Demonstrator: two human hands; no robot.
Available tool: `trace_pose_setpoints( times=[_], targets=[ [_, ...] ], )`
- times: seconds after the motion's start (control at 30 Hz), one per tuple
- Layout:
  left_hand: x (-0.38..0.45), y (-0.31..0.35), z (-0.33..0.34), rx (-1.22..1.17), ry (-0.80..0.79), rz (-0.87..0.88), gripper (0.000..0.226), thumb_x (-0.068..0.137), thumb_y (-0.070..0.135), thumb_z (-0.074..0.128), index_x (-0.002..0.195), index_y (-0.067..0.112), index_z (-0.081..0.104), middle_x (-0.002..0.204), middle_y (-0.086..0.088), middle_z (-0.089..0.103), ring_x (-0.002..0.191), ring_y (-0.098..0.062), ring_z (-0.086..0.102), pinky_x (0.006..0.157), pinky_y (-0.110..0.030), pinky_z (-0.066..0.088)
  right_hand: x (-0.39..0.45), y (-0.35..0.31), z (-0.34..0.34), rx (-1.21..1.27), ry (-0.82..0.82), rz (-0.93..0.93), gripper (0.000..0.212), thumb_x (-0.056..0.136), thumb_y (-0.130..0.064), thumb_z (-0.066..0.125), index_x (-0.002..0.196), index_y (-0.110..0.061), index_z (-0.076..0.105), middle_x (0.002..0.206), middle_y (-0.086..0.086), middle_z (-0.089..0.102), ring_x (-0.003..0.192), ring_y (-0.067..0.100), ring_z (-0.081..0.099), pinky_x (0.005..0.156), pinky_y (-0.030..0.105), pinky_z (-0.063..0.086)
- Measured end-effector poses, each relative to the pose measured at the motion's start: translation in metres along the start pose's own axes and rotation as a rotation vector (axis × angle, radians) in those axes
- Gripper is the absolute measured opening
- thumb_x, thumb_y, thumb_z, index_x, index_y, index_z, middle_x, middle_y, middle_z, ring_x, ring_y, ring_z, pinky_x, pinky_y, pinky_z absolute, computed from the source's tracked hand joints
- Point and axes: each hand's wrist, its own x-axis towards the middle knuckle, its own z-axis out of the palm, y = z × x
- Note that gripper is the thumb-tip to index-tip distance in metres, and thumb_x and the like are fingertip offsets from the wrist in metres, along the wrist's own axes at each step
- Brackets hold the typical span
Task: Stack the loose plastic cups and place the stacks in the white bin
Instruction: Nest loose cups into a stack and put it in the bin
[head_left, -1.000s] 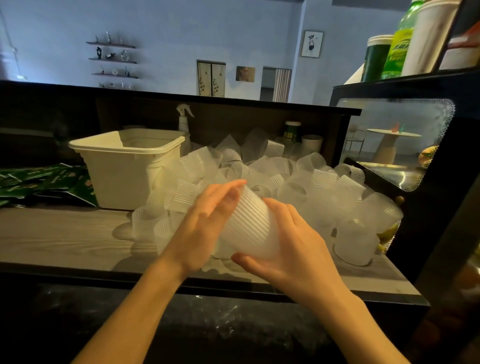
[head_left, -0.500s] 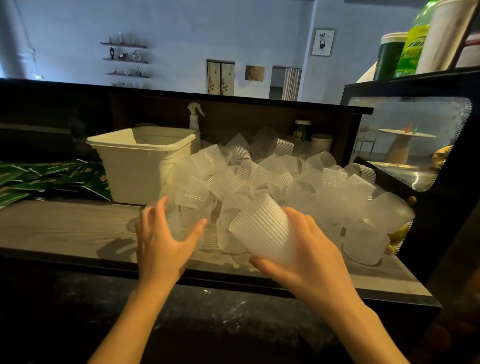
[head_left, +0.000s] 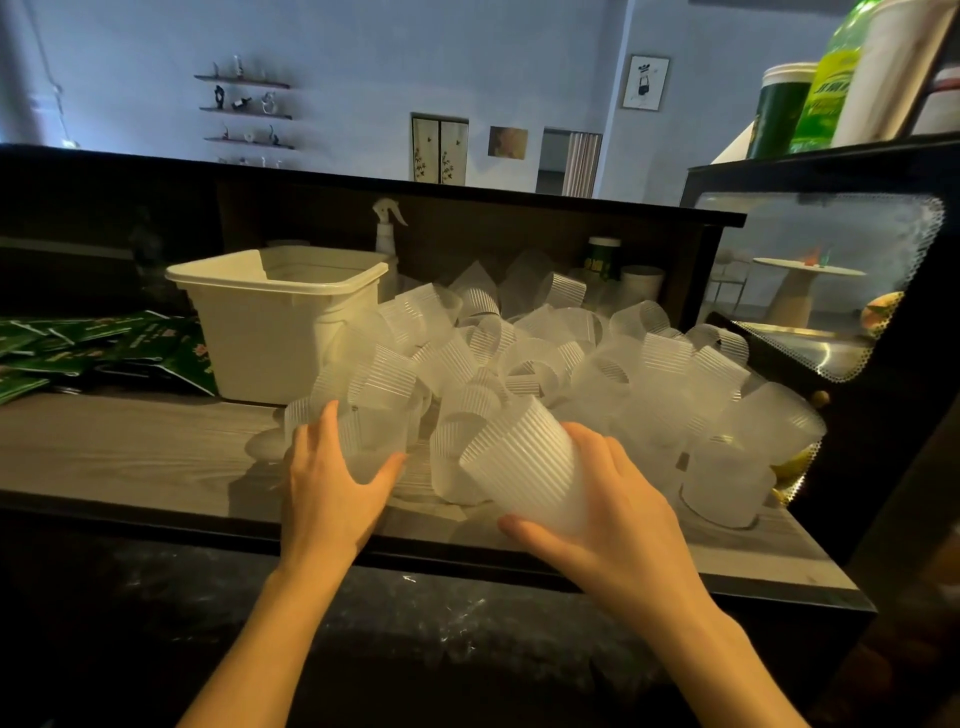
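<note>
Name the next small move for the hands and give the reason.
Probably lift the frosted ribbed plastic cup that the left hand grips at the pile's near edge and nest it with the tilted ribbed cup held by the right hand. Both hands hold cups, and the white plastic bin shows no stacks.

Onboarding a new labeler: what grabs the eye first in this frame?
The heap of frosted ribbed plastic cups sprawling across the middle and right of the wooden counter. In front of it, the right hand holds a tilted cup while the left hand grips another cup at the pile's near-left edge. The white bin stands behind, left of the heap.
</note>
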Motion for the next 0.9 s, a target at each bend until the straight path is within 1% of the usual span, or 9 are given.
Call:
trace_pose_setpoints(
  times=[0.13,0.23,0.33,0.43,0.53,0.63,0.73,0.83,0.9],
  targets=[
    [-0.006,0.006,-0.01,-0.186,0.066,0.033,0.075,0.08,0.054,0.068,0.141,0.017,0.043,0.125,-0.002,0.046,0.105,-0.015,0.049,0.079,-0.028,0.047,-0.002,0.001,-0.001,-0.002,0.0,0.001,0.084,0.062,-0.083,0.047,0.131,-0.041,0.027,0.116,-0.018,0.043,0.098,0.005,0.049,0.077,0.027,0.05],
    [-0.011,0.021,-0.022,-0.461,0.011,0.028,0.068,0.082,0.061,0.062,0.137,0.025,0.046,0.12,0.003,0.052,0.095,-0.005,0.06,0.063,-0.011,0.049,-0.002,0.0,-0.002,0.008,-0.017,-0.002,0.082,0.067,-0.075,0.058,0.135,-0.04,0.027,0.12,-0.019,0.044,0.101,0.004,0.049,0.08,0.026,0.049],
    [-0.016,0.037,-0.027,-0.717,-0.127,0.036,0.067,0.077,0.064,0.065,0.136,0.038,0.046,0.128,0.015,0.056,0.112,0.004,0.057,0.085,-0.016,0.049,-0.001,0.0,-0.001,-0.021,-0.032,-0.024,0.083,0.067,-0.075,0.054,0.137,-0.038,0.027,0.119,-0.018,0.045,0.101,0.005,0.05,0.08,0.026,0.049],
    [-0.02,0.048,-0.026,-0.875,-0.229,0.045,0.079,0.073,0.062,0.066,0.142,0.029,0.047,0.137,0.012,0.057,0.126,-0.003,0.053,0.105,-0.03,0.042,-0.002,-0.001,-0.002,-0.011,-0.036,-0.033,0.084,0.065,-0.077,0.05,0.136,-0.039,0.027,0.119,-0.019,0.044,0.101,0.006,0.05,0.08,0.027,0.049],
    [-0.027,0.056,-0.022,-0.958,-0.325,0.061,0.084,0.073,0.061,0.07,0.144,0.024,0.045,0.139,0.007,0.057,0.131,-0.01,0.051,0.112,-0.042,0.037,-0.003,-0.001,-0.003,0.001,-0.035,-0.037,0.085,0.064,-0.077,0.05,0.136,-0.04,0.026,0.118,-0.02,0.044,0.1,0.005,0.049,0.08,0.024,0.048],
    [-0.031,0.062,-0.018,-0.976,-0.348,0.058,0.087,0.069,0.063,0.073,0.142,0.025,0.046,0.136,0.009,0.06,0.127,-0.008,0.054,0.107,-0.031,0.043,-0.006,0.0,-0.005,0.003,-0.037,-0.051,0.086,0.064,-0.077,0.052,0.137,-0.039,0.027,0.118,-0.019,0.045,0.101,0.005,0.05,0.08,0.025,0.048],
    [-0.034,0.067,-0.015,-0.958,-0.361,0.071,0.071,0.076,0.054,0.068,0.139,0.027,0.049,0.132,0.01,0.061,0.124,-0.006,0.056,0.097,-0.017,0.047,-0.009,0.003,-0.007,0.011,-0.046,-0.044,0.086,0.066,-0.071,0.063,0.137,-0.038,0.029,0.117,-0.019,0.045,0.101,0.005,0.05,0.082,0.028,0.048],
    [-0.036,0.071,-0.013,-0.941,-0.377,0.083,0.06,0.08,0.045,0.064,0.136,0.031,0.049,0.128,0.016,0.061,0.116,0.001,0.058,0.083,-0.01,0.049,-0.011,0.004,-0.006,0.02,-0.041,-0.055,0.085,0.066,-0.068,0.066,0.136,-0.039,0.03,0.116,-0.02,0.045,0.1,0.005,0.051,0.081,0.03,0.049],
    [-0.037,0.074,-0.01,-0.929,-0.396,0.099,0.065,0.079,0.052,0.064,0.138,0.033,0.047,0.128,0.02,0.059,0.115,0.005,0.057,0.08,-0.008,0.048,-0.011,0.004,-0.006,0.051,-0.04,-0.055,0.084,0.065,-0.069,0.065,0.136,-0.04,0.03,0.116,-0.021,0.045,0.1,0.004,0.051,0.081,0.03,0.05]
  ],
)
